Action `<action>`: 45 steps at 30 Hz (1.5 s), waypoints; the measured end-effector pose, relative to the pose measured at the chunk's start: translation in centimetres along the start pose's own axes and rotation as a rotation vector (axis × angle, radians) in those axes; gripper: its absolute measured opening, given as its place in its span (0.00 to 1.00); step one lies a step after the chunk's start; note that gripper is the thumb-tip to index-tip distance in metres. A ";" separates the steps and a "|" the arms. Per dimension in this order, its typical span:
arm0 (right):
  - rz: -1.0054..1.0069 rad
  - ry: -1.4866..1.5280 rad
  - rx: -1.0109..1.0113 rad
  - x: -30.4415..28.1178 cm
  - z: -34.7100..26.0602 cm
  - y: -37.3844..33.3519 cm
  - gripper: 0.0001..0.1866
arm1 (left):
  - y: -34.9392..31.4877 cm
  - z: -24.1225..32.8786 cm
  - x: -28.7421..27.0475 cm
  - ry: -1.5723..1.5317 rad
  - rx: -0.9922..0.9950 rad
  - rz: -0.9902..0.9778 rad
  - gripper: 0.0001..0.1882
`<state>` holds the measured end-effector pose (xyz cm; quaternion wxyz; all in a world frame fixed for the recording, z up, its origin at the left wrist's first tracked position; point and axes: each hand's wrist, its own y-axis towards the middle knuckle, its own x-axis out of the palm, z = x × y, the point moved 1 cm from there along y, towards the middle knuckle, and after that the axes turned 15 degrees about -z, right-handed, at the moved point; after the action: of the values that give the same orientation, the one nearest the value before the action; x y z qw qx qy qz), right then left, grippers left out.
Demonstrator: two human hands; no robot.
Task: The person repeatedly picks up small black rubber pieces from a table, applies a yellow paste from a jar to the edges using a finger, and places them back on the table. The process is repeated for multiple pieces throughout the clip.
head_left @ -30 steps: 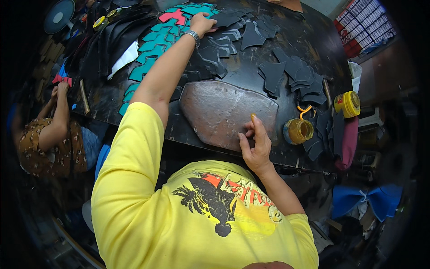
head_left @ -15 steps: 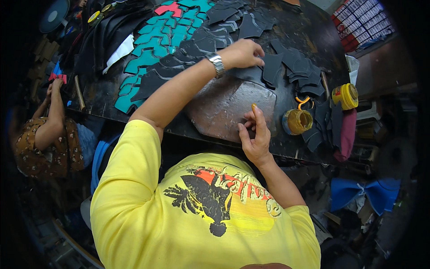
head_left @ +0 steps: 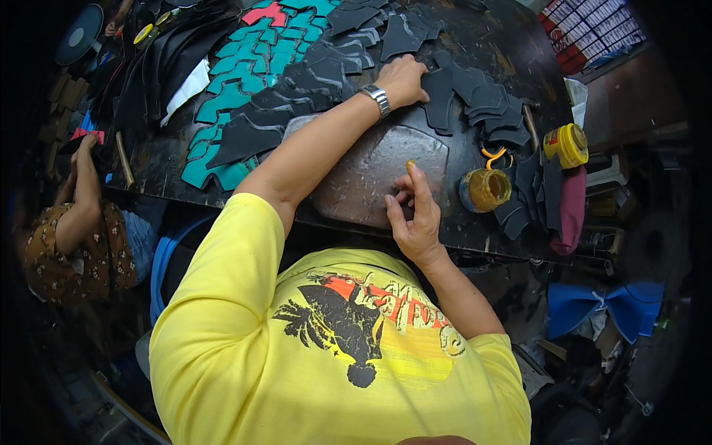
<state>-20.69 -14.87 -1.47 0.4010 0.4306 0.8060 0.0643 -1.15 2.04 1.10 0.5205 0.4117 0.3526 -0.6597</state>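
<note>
My left hand (head_left: 403, 80), with a metal watch (head_left: 376, 100) on its wrist, reaches over the far edge of a worn brown slab (head_left: 371, 167). Its thumb stands apart from the fingers, beside a black cut piece (head_left: 439, 100); the fingertips are partly hidden, and nothing shows in its grasp. My right hand (head_left: 420, 222) hovers above the slab's near right part, holding nothing. Its index finger is stretched out with yellowish glue on the tip, the others loosely bent. Right of it, an open jar of amber glue (head_left: 486, 190) stands on the table.
Overlapping black pieces (head_left: 482, 104) lie beyond the jar. Rows of teal pieces (head_left: 222, 111) and a red piece (head_left: 264, 13) spread across the left. A yellow tub (head_left: 566, 146), orange-handled scissors (head_left: 495, 157) and a maroon cloth (head_left: 569, 215) sit right. Another person (head_left: 81, 230) works far left.
My left hand has reached slightly farther, and its thumb now spreads away from the fingers. My right hand stays over the slab, index finger still stretched. The whole view has shifted a little.
</note>
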 end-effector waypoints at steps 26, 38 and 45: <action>0.155 0.853 0.260 -3.9 -2.9 2.5 0.42 | -22.3 2.2 2.4 -1.644 -0.023 -0.011 0.15; -0.025 0.190 0.205 -1.2 0.6 0.0 0.39 | -24.1 0.4 1.8 -0.781 0.087 0.379 0.19; 0.099 0.261 0.081 0.3 1.0 -0.5 0.37 | -23.8 0.8 2.1 -0.313 0.165 0.407 0.17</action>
<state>-20.38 -15.16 -2.58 0.2715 0.4737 0.8310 0.1067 -24.75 5.50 0.37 0.6554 0.4081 0.1230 -0.6235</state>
